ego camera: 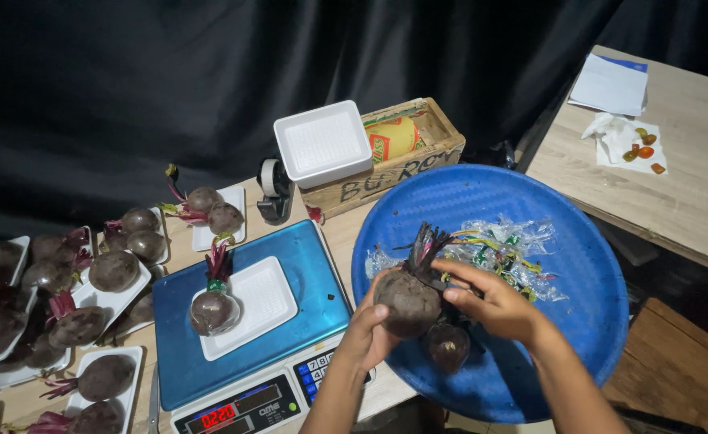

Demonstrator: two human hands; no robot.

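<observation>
together, left hand [368, 333] and right hand [495, 301] grip clamped around beetroot [407, 300] over blue basin [587, 265].

Two bare forearms enter from the lower edge of the head view, unsleeved to the frame's limit, ending in an ungloved left hand [364, 333] and an ungloved right hand [495, 301], with no ring, watch, bracelet or bandage visible on wrists or on fingers.

A pale wooden tabletop [346, 233] carries a blue digital scale [241, 321], white trays of beetroots [113, 277], a tape dispenser [272, 191], a wooden crate [406, 165] and a big blue basin [579, 273].
</observation>
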